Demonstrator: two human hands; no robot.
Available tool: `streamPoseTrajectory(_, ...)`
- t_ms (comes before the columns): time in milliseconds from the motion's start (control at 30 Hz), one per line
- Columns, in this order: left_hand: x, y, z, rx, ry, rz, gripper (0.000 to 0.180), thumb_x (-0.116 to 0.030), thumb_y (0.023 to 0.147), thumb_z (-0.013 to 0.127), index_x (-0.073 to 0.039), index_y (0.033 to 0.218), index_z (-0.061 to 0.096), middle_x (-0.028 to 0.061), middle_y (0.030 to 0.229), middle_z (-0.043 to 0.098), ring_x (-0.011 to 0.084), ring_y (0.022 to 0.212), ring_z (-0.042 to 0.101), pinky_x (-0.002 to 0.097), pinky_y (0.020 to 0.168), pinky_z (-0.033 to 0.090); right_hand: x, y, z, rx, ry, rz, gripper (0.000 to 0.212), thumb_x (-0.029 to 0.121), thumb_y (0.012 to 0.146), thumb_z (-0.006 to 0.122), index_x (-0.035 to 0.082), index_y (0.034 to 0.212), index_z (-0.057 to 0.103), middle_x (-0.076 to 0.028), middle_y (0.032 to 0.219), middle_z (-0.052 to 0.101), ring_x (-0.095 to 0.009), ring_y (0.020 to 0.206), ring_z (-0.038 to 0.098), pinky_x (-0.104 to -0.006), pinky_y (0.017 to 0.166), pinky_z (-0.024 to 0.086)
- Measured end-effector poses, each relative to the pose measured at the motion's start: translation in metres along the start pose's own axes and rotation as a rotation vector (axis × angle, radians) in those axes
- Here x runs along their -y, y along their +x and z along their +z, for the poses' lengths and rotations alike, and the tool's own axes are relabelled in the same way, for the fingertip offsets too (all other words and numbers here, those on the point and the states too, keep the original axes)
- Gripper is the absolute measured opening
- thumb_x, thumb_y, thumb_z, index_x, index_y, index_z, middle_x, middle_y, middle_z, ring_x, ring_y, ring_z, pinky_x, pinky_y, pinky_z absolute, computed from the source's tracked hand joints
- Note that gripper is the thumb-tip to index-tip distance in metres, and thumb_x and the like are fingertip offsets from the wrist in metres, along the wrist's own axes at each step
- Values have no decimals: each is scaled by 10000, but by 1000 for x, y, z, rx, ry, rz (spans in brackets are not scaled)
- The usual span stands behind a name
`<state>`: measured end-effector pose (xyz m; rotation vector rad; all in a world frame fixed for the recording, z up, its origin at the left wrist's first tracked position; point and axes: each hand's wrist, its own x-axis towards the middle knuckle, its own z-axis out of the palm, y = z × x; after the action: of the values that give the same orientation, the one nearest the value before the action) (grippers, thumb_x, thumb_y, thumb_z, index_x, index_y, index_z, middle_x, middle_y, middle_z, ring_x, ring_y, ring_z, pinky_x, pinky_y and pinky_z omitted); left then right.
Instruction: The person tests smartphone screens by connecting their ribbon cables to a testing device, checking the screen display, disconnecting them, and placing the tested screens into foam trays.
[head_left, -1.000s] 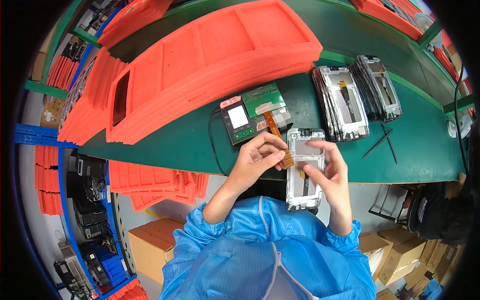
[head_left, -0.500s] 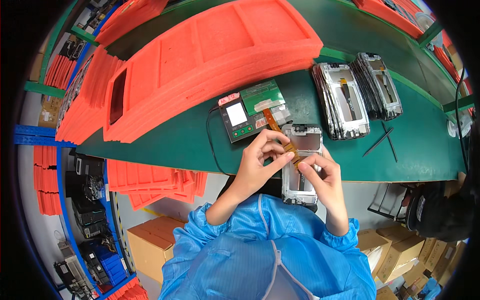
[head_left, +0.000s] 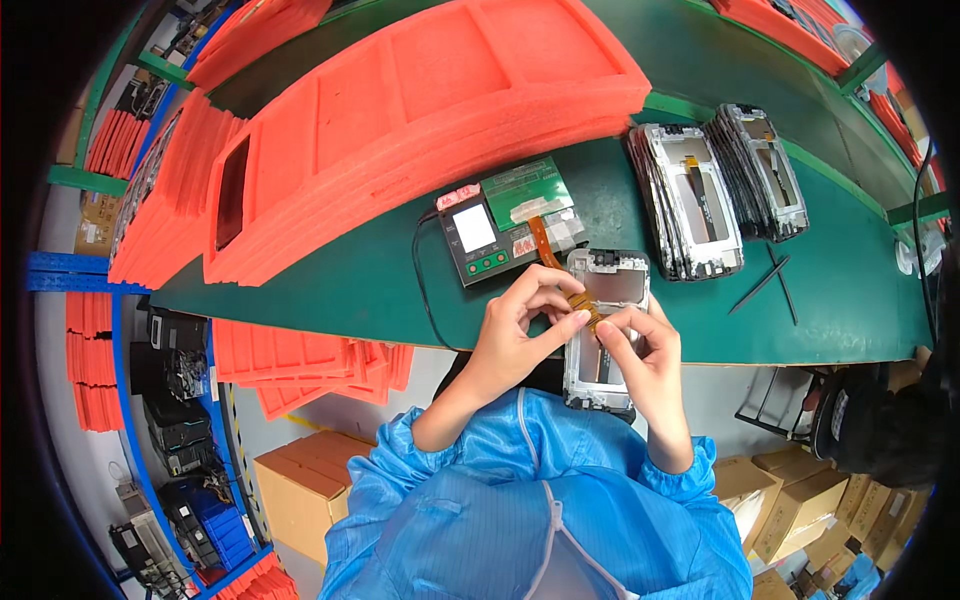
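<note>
An orange flat ribbon cable [head_left: 541,240] runs from a test box [head_left: 473,245] with a lit white screen and a green circuit board [head_left: 525,190]. My left hand [head_left: 512,328] pinches its near end between thumb and fingers. Below it, a silver-and-black phone frame [head_left: 618,285] overhangs the table's front edge. Against the cable's end, my right hand [head_left: 648,360] has thumb and forefinger pressed together over the frame, apparently on the frame's own small flex connector, mostly hidden by the fingertips. The other fingers of this hand lie along the frame's right side.
Stacked red foam trays [head_left: 430,110] fill the back left of the green table [head_left: 830,300]. Two rows of phone frames [head_left: 685,205] stand at the back right, with two dark thin tools [head_left: 770,278] crossed before them. A black cable [head_left: 418,290] hangs left of the test box.
The orange ribbon cable bows more sharply between the test box and my left hand. Both hands stay almost in the same place, fingertips still together over the phone frame.
</note>
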<state>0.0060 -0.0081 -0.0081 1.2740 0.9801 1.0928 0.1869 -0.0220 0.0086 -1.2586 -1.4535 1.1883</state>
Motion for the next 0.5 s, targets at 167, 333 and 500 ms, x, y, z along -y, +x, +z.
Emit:
streamPoseTrajectory(167,-2,0,-1,7,-51,-12,308,19,846,685,14,1113,530,50,1014,597,79,888,619,232,783,467,5,0,2,-7,-23,-14,79,74,846,673,0,821,681,-118,917,624,-191,886,569,-292,772,434)
streamPoseTrajectory(333,-1,1,-3,70,-15,3,410,29,839,683,9,1192,476,67,1008,599,97,888,600,243,811,462,4,0,1,11,-83,-39,102,83,863,659,-10,824,672,-123,965,594,-184,849,571,-288,734,440)
streamPoseTrajectory(500,-6,-4,0,-54,75,77,537,34,834,675,-4,1291,396,71,975,600,111,870,590,254,799,465,3,0,3,-15,-29,-6,136,99,896,621,-26,846,643,-96,872,574,-168,813,550,-282,707,426)
